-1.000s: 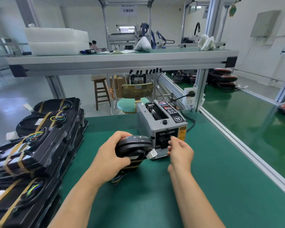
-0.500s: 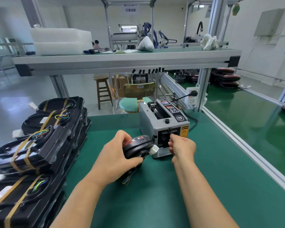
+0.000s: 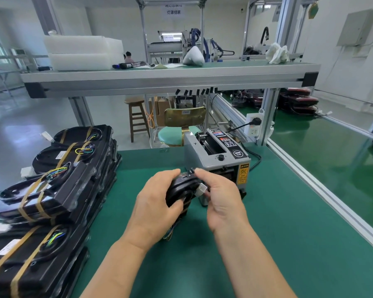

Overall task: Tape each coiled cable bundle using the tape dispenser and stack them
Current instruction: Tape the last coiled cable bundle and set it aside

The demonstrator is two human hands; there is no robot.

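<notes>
Right fingers (image 3: pixel 205 175) are curled. The forefinger tip sits on the far top edge of the cable bundle (image 3: pixel 181 189), and the thumb lies beside its white plug (image 3: pixel 202 187), pinching that end. Whether a tape strip lies under them cannot be told. Left fingers (image 3: pixel 168 175) are wrapped over the bundle's far edge, with the thumb pressed on its near face in a firm grip. The bundle is held on edge, clear of the green table (image 3: pixel 289 211) and just near of the tape dispenser (image 3: pixel 220 155).

Change noted: half a second ago the right hand (image 3: pixel 222 203) was at the dispenser's mouth. It has since come left onto the bundle, and the left hand (image 3: pixel 157 203) has turned the bundle up to meet it.

Judgement: a strip has probably been drawn and wrapping is now in hand. Stacking of this piece is not yet done. Taped bundles (image 3: pixel 58 190) stand stacked at the table's left.
</notes>
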